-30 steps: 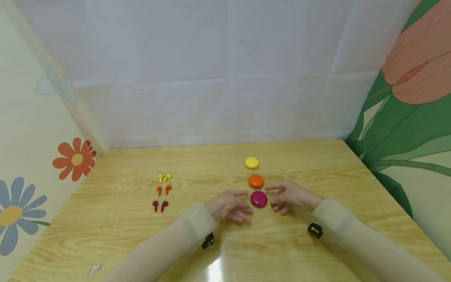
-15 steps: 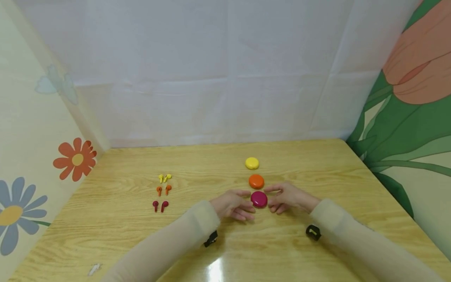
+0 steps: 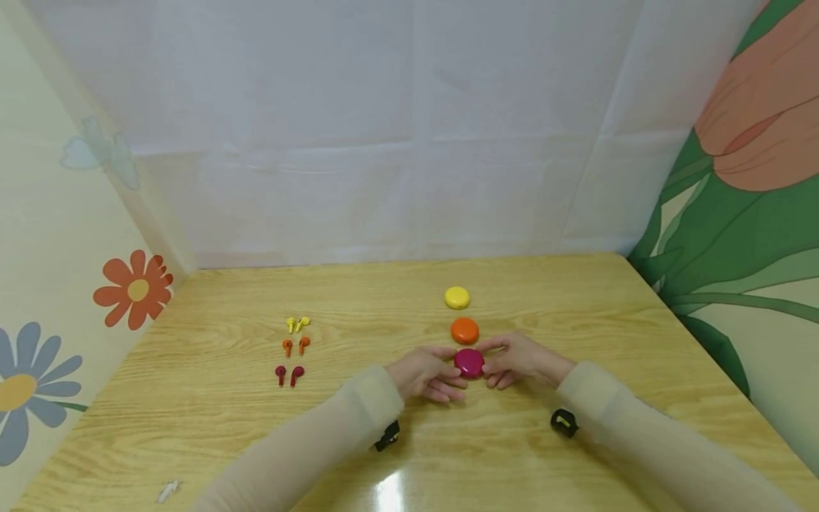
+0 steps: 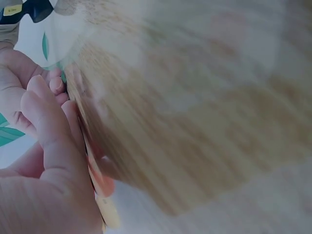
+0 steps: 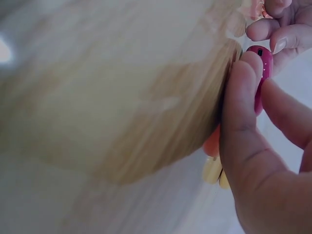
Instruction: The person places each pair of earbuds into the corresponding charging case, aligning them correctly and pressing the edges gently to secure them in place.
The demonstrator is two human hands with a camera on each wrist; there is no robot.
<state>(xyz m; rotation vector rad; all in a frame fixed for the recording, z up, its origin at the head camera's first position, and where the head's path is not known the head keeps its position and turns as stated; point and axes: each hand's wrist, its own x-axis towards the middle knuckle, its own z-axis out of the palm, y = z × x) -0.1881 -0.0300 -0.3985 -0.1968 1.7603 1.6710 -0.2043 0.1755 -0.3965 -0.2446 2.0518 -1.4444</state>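
A round, glossy magenta earbud case lies on the table between my hands, its edge with a dark port visible in the right wrist view. My left hand holds its left edge between thumb and index finger, the other fingers extended below. From the opposite side my right hand pinches the right edge; its thumb and finger flank the case in the right wrist view. The left wrist view shows both hands, the left hand nearer, while the magenta case is hidden there.
Behind the magenta case sit an orange case and a yellow case. Pairs of yellow earbuds, orange earbuds and magenta earbuds lie at the left of the wooden table. A white scrap is near the front left.
Both hands have closed in on the magenta case from either side, the fingers moving from just apart to its edges. The earbuds and the other cases stay put.
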